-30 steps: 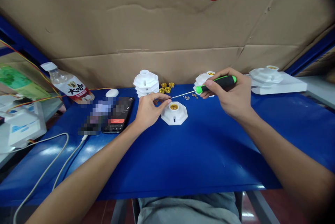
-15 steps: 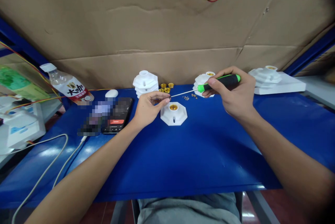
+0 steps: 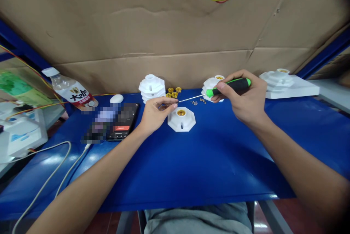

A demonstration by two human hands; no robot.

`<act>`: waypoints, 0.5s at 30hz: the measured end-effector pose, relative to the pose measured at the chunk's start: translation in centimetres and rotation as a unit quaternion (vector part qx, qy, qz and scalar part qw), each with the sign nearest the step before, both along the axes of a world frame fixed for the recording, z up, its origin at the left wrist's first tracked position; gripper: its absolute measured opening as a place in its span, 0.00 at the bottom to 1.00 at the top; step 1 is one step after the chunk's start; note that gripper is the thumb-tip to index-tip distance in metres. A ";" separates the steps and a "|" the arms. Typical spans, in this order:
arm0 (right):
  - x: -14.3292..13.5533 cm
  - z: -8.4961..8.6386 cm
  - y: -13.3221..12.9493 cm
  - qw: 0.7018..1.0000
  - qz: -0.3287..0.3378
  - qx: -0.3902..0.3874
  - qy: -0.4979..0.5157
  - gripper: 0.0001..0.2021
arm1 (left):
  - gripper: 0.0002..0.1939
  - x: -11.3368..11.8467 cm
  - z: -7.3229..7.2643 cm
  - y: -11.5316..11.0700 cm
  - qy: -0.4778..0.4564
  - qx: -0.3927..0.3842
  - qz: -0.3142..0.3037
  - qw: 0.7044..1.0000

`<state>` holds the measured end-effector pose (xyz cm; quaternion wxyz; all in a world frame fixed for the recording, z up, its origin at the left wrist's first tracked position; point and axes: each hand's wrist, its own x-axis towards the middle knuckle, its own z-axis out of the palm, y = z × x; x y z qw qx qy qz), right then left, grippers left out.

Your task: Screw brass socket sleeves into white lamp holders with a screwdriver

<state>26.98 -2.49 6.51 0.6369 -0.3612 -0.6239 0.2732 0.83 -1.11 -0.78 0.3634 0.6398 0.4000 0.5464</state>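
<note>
My right hand (image 3: 247,97) is closed round the black and green handle of a screwdriver (image 3: 233,86), whose thin shaft points left. At the shaft's tip, the fingers of my left hand (image 3: 155,113) are pinched together; whatever small thing they hold is too small to make out. Just below the tip, a white octagonal lamp base (image 3: 182,124) with a brass-coloured socket (image 3: 181,112) lies on the blue table (image 3: 207,168). Behind it are several brass-coloured threaded shells (image 3: 178,89) and small piles of tiny screws (image 3: 194,103).
Stacked white bases (image 3: 151,86) stand behind my left hand, others (image 3: 212,82) behind the screwdriver. More bases (image 3: 279,79) sit on a white box (image 3: 303,87) at right. Left are a bottle (image 3: 72,90), a phone (image 3: 124,121), a white case (image 3: 116,98) and cables.
</note>
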 end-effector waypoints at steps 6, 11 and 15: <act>0.1 0.0 -0.1 1.000 -0.005 0.001 -0.011 0.16 | 0.10 0.0 0.1 0.0 -0.003 -0.007 -0.001 1.000; 0.2 -0.1 0.0 1.000 -0.002 0.005 -0.002 0.13 | 0.10 0.1 0.1 -0.1 -0.028 -0.031 -0.009 0.999; 0.3 -0.3 0.1 1.000 -0.007 0.010 0.010 0.12 | 0.11 0.1 0.0 -0.1 -0.067 -0.064 -0.024 0.995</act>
